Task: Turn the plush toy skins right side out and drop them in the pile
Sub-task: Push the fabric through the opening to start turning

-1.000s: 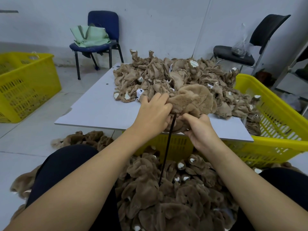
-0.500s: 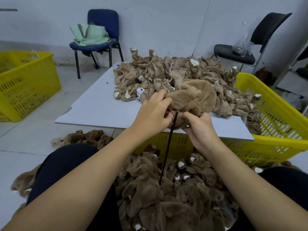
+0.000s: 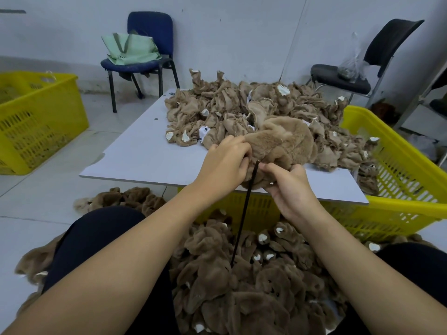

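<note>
I hold a brown plush toy skin (image 3: pixel 287 141), furry side out, above the near edge of the white table (image 3: pixel 145 160). My left hand (image 3: pixel 225 165) grips its left edge with curled fingers. My right hand (image 3: pixel 287 187) pinches its lower edge from below. A thin black rod (image 3: pixel 244 213) stands between my hands, its top tucked into the skin and its foot in the pile. Inside-out tan skins (image 3: pixel 232 105) are heaped on the table's far half. A pile of furry brown skins (image 3: pixel 254 281) lies between my knees.
A yellow basket (image 3: pixel 396 189) sits under and right of the table; another yellow basket (image 3: pixel 36 122) stands on the floor at left. A blue chair (image 3: pixel 142 61) with a green bag and a black chair (image 3: pixel 343 78) stand by the wall. More furry skins (image 3: pixel 125 199) lie on the floor.
Both hands have worked the skin a little further over the rod's top, and more fur now shows. The rod stays upright in place.
</note>
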`<state>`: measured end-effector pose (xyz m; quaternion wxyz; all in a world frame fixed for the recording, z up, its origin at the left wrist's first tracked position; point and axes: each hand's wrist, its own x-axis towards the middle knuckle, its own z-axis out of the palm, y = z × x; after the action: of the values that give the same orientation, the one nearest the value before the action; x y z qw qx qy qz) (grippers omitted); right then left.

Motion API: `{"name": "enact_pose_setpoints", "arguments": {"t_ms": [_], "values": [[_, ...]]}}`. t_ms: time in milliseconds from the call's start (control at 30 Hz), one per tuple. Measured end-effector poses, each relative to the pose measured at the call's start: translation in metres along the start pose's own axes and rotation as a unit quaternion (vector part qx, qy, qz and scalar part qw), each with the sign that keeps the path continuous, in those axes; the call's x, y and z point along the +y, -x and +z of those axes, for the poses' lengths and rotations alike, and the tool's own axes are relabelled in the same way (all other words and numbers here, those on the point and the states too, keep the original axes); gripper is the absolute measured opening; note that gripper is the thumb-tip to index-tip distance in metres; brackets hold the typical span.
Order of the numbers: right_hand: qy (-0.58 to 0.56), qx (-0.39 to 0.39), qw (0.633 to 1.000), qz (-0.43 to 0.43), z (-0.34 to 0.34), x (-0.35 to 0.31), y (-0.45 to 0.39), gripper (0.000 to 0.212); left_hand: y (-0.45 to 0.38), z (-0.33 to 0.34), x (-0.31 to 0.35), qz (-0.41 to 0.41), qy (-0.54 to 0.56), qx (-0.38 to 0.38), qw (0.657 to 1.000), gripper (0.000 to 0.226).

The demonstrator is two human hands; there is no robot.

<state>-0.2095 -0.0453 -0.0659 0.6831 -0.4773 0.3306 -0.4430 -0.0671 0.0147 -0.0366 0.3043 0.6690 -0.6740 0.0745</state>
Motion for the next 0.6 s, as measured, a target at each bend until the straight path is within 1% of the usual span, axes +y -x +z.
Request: {"name": "enact_pose_setpoints", "arguments": {"t_ms": [133,233,333,433,533,600], "values": [[0.029,0.018,0.999,-0.013,-0.005,0.002,-0.003,0.01,0.002,-0.005,0.006,0.003,0.026,0.016,1.0,0.01],[0.052,0.029,0.998,-0.024,-0.007,0.003,-0.004,0.016,0.004,-0.008,0.01,0.007,0.054,0.031,0.998,0.009],[0.084,0.042,0.995,-0.042,-0.005,0.003,-0.005,0.02,0.006,-0.009,0.012,0.026,0.052,0.045,0.997,0.009],[0.108,0.067,0.991,-0.051,-0.003,0.003,-0.006,0.024,0.009,-0.009,0.014,0.053,0.022,0.062,0.996,0.009],[0.124,0.069,0.987,-0.07,0.001,0.003,-0.004,0.022,0.009,-0.009,0.011,0.05,0.014,0.066,0.996,0.009],[0.133,0.071,0.984,-0.1,0.006,0.003,-0.001,0.016,0.009,-0.01,0.008,0.04,0.018,0.075,0.996,0.011]]}}
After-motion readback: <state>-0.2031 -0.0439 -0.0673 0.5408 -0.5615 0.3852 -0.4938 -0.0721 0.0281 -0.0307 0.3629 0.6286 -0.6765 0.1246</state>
